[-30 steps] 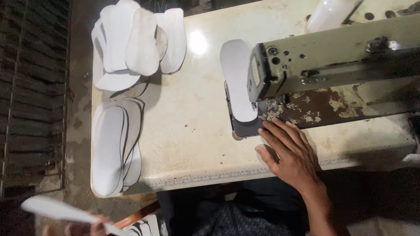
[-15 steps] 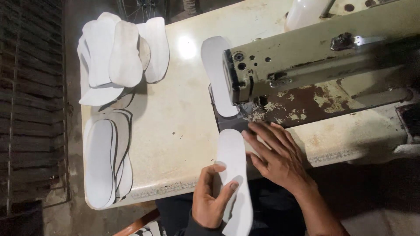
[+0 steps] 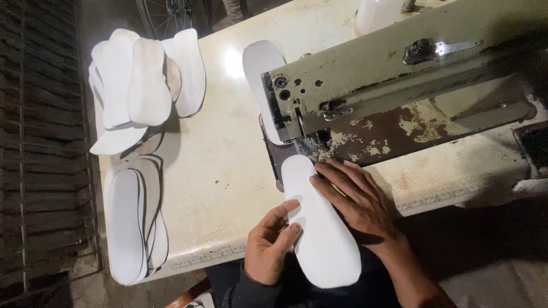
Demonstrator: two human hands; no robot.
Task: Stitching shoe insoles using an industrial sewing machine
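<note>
Both hands, left hand (image 3: pixel 268 246) and right hand (image 3: pixel 355 201), on white insole (image 3: pixel 319 228) at sewing machine (image 3: pixel 399 85).

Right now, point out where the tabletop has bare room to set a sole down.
The widest bare patch of the table lies between the two sole stacks, upper and lower, on one side and the sewing machine on the other. It is crowded by the needle, where the left hand and right hand press a white sole.
</note>
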